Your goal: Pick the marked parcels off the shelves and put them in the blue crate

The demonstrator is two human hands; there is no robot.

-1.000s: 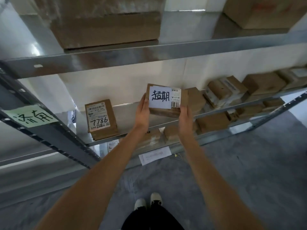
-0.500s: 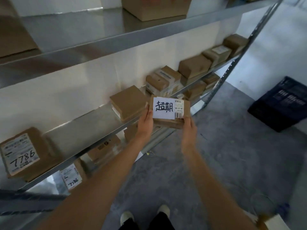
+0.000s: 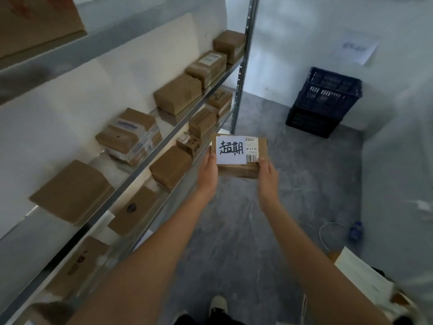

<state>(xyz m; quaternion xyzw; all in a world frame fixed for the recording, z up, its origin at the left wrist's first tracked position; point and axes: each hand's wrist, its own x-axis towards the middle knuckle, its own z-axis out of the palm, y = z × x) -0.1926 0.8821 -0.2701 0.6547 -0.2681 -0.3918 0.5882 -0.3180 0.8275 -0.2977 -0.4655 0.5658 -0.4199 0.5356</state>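
Cardboard, brown and matte, makes up the marked parcel (image 3: 239, 158), a flat rectangular box with a white slip taped across its top bearing bold black handwritten characters, and a smaller printed barcode label beside it. It is off the shelves and held in the air over the floor, between the left hand (image 3: 208, 171) on its left edge and the right hand (image 3: 267, 174) at its near right corner. Both sets of fingers are curled around the box's edges, grasping it; the fingertips themselves are mostly hidden beneath it.

By my reading the pick of this parcel is done and the carry is under way. The blue crate (image 3: 324, 104) stands on the floor against the far wall, well apart from the parcel, a dark plastic box with slotted lattice walls. Its inside cannot be seen from here, so whether it holds anything cannot be told. The drop into it is not yet done.

Along the left, the metal shelves (image 3: 150, 158) look smooth, grey and slightly reflective, carried on a perforated steel upright. Many plain brown boxes (image 3: 178, 93) lie on them, some with printed labels; none shows a handwritten slip at this angle, though several faces are blurred. The floor (image 3: 304, 184) is mottled grey concrete
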